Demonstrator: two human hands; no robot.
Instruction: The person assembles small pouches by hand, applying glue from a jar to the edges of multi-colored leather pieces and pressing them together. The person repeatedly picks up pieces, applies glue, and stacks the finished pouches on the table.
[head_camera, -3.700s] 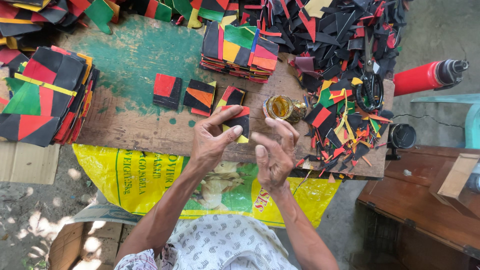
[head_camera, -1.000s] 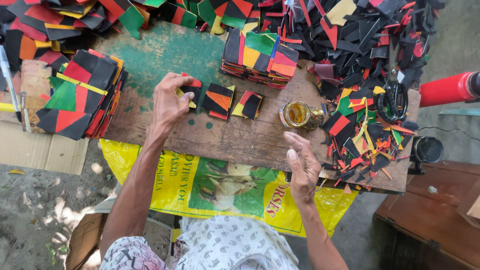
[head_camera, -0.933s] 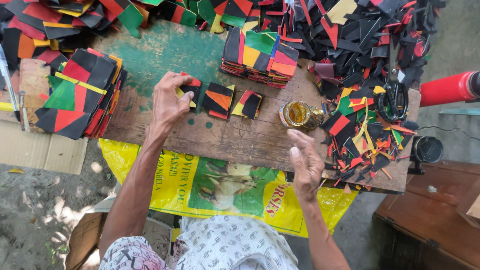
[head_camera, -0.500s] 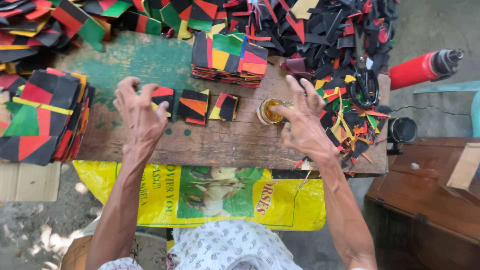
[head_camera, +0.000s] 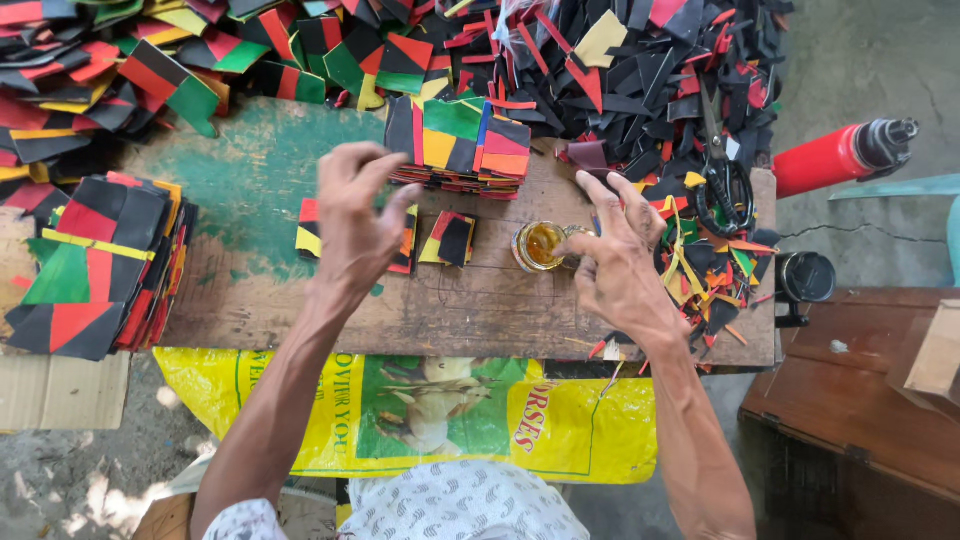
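Observation:
My left hand (head_camera: 358, 215) hovers with fingers spread over small folded pieces in black, red and yellow (head_camera: 452, 238) lying in a row on the wooden board (head_camera: 470, 315); it holds nothing. My right hand (head_camera: 618, 265) is open too, its fingertips beside a small round jar of amber liquid (head_camera: 538, 246). A neat stack of multicoloured pieces (head_camera: 458, 142) stands just behind both hands.
A tall stack of black, red and green pieces (head_camera: 90, 265) sits at the board's left end. Loose scraps and scissors (head_camera: 722, 172) crowd the right side. A red cylinder (head_camera: 838, 156) and brown wooden furniture (head_camera: 860, 400) lie to the right. A yellow sack (head_camera: 420, 415) hangs below the board.
My left hand has lifted off the leftmost small piece and spread open above the row. My right hand has moved from the board's front edge up to the jar.

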